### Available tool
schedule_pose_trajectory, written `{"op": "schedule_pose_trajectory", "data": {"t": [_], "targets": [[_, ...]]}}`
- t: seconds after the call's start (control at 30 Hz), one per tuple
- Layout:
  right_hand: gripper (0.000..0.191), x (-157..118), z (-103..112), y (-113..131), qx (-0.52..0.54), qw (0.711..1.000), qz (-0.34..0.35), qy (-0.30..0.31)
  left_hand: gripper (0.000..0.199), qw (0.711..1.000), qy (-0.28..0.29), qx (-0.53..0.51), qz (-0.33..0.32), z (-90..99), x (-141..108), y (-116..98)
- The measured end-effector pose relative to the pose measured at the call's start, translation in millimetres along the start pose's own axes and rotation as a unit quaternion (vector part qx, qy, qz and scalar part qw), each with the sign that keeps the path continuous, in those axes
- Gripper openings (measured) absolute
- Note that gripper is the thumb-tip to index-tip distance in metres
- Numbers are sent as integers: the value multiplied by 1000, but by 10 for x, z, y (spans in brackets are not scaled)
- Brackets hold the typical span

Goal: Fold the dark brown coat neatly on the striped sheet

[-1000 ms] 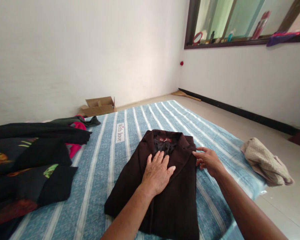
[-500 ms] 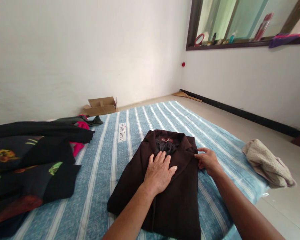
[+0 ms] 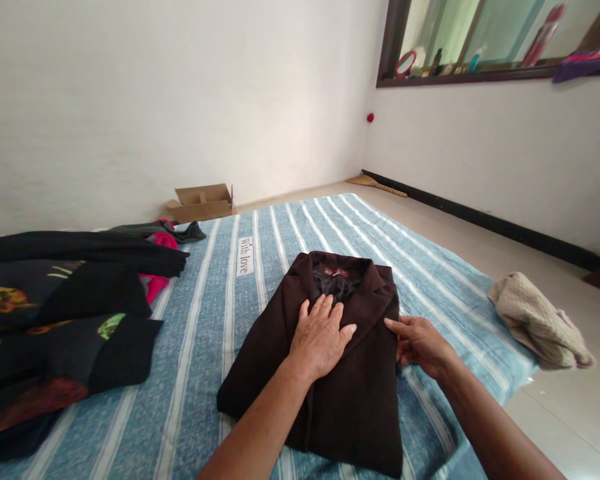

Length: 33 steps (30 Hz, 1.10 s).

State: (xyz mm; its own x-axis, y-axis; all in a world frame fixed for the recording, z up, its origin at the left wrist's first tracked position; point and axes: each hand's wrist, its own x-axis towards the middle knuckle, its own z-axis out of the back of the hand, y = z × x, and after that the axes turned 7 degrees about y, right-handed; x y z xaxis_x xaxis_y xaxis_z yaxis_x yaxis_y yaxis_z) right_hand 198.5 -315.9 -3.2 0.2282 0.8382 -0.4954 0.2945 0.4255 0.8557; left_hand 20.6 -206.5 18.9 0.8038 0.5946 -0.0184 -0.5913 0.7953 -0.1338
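White walls rise from a tiled floor around a blue striped mattress (image 3: 190, 400), where a folded dark brown jacket (image 3: 353, 417) lies mid-mattress, collar pointing away. The left hand (image 3: 321, 339) rests spread flat on its chest, the forearm covering part of the cloth. The right hand (image 3: 419, 345) curls at the jacket's right edge; whether it pinches the cloth is hard to make out. A small red label (image 3: 335, 272) is too small to read.
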Motion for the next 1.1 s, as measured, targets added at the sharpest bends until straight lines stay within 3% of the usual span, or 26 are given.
{"op": "schedule_pose_trajectory", "data": {"t": [0.2, 0.4, 0.5, 0.67, 0.97, 1.1], "targets": [[22, 62, -18, -60, -48, 997, 18, -49, 51, 1000, -4, -1, -3, 2, -3, 0], [21, 38, -9, -57, -44, 998, 14, -47, 49, 1000, -7, -3, -2, -5, -4, -6], [27, -49, -15, -43, -24, 999, -4, -24, 49, 1000, -11, -3, 0, -10, -4, -7], [37, -228, -51, -111, 10, 996, -34, 78, 50, 1000, -12, -4, -2, -13, -3, -13], [34, -266, -152, -209, -18, 1000, -24, 9, 49, 1000, -8, -8, 0, -1, -9, -11], [38, -380, -145, -204, -5, 996, -46, 77, 50, 1000, -10, -12, 0, -3, -7, -18]]}}
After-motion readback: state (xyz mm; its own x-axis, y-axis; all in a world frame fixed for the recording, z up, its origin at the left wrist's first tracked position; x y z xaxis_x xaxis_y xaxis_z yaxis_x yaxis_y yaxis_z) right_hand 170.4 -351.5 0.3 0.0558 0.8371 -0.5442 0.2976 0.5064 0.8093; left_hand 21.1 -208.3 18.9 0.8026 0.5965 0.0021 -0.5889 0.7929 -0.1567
